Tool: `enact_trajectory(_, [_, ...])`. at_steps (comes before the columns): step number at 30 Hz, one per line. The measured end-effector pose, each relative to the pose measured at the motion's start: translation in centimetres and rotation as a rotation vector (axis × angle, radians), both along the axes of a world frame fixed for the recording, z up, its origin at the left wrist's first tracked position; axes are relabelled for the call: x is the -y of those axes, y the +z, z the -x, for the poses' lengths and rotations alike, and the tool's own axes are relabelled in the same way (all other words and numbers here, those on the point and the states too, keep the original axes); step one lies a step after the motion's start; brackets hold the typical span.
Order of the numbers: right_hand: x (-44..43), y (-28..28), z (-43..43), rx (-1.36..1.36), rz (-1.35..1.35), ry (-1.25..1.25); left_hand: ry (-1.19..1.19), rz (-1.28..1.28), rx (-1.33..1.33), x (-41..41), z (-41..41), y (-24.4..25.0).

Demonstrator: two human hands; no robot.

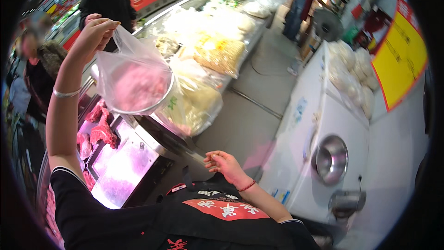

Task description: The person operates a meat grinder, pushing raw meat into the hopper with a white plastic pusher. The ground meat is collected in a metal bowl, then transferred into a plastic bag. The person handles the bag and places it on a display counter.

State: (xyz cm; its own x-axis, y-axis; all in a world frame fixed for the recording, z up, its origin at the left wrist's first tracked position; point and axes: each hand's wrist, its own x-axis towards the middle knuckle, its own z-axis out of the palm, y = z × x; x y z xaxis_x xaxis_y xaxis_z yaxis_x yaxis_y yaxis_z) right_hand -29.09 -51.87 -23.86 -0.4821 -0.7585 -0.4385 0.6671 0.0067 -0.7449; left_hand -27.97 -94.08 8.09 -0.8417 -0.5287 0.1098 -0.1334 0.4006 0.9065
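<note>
My left hand (99, 34) is raised at the upper left, its fingers closed on the gathered top of a thin clear plastic bag (121, 47). Pink ground meat (140, 86) shows through the film, blurred. Around it curves the pale rim of a round pan (163, 102); whether the pan is inside the bag or behind it, I cannot tell. My right hand (223, 166) hovers in front of the apron (225, 208), fingers loosely curled and apart, with nothing visible in it.
Raw meat cuts (104, 130) lie beside a brightly lit metal tray (123, 163) at left. Bagged pale food (194, 100) fills the counter ahead. A white chest freezer (295, 139) at right bears a steel bowl (332, 159). People stand across the counter and farther back.
</note>
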Motion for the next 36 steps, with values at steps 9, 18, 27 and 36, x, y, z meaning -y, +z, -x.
enact_trajectory(9, [7.2, -1.2, 14.8, 0.089, -0.044, 0.195, 0.450, -0.035, -0.023, 14.5, 6.9, -2.5])
enact_trajectory(18, [11.8, -2.0, 26.0, 0.120, -0.098, 0.283, 0.644, 0.121, -0.035, 23.2, 11.6, -5.7])
enact_trajectory(27, [15.1, -3.5, 29.3, 0.207, -0.113, 0.349, 0.739, -0.033, 0.012, 30.2, 12.6, -4.9])
enact_trajectory(36, [16.2, -3.4, 29.4, 0.199, -0.123, 0.302, 0.660, -0.118, -0.116, 32.4, 17.7, -9.9])
